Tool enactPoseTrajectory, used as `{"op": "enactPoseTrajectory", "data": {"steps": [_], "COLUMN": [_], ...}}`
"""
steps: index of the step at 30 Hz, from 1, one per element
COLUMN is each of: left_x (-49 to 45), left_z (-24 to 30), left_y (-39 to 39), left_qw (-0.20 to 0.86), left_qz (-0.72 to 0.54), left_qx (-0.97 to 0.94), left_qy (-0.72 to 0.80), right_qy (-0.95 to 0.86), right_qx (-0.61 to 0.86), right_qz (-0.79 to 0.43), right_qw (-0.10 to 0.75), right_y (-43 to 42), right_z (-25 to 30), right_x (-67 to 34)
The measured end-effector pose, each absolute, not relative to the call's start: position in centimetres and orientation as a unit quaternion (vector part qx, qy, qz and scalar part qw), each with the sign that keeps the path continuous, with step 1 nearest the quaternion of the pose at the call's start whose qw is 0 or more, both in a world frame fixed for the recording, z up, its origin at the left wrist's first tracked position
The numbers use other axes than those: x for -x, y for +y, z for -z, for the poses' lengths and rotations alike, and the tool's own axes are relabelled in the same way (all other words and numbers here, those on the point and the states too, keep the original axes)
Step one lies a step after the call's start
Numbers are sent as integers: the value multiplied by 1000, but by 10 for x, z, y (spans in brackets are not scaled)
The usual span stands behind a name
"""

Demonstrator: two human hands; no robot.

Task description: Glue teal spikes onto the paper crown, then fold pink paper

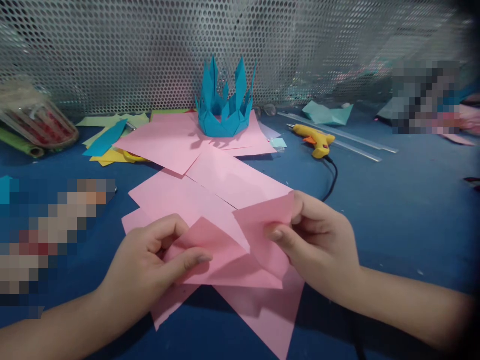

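Note:
Both my hands hold one partly folded pink paper sheet point(228, 250) just above the blue table. My left hand point(150, 260) pinches its left corner between thumb and fingers. On the right, my right hand point(318, 240) grips the raised flap, thumb in front and fingers behind. More loose pink sheets point(221, 180) lie flat under and beyond the folded one. Behind them a blue folded paper crown point(225, 105) stands upright on a pink sheet.
A yellow glue gun point(315, 140) with a black cord lies right of the crown, clear glue sticks point(356, 142) beside it. Yellow, green and blue paper scraps point(108, 137) lie at the left. A clear container point(35, 120) sits far left. Perforated metal mesh point(150, 50) backs the table.

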State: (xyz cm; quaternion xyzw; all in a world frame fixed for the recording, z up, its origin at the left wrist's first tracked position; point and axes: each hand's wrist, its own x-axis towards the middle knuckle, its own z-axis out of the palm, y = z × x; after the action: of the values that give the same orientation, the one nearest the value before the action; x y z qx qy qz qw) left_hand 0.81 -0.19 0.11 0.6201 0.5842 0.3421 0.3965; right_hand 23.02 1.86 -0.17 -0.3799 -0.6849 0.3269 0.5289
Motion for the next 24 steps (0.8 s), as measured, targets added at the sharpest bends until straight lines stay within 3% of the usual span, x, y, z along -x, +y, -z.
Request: {"op": "enactPoseTrajectory", "data": {"steps": [10,18,24], "left_x": [-7,-10,-8], "left_z": [-4,-8,-6], "left_y": [-1,2,2], "left_qw": [374,327,315], "left_qz": [-360,-375,-366], "left_qx": [-645,-661,-662], "left_qy": [561,562,574], "right_qy": [-688,-679,-709], "right_qx": [374,354,401], "right_qz": [-311,-448,-336], "right_qw": [539,462,472], "right_y": [16,17,17], "right_z": [0,5,3], "right_x": [-230,-229,-232]}}
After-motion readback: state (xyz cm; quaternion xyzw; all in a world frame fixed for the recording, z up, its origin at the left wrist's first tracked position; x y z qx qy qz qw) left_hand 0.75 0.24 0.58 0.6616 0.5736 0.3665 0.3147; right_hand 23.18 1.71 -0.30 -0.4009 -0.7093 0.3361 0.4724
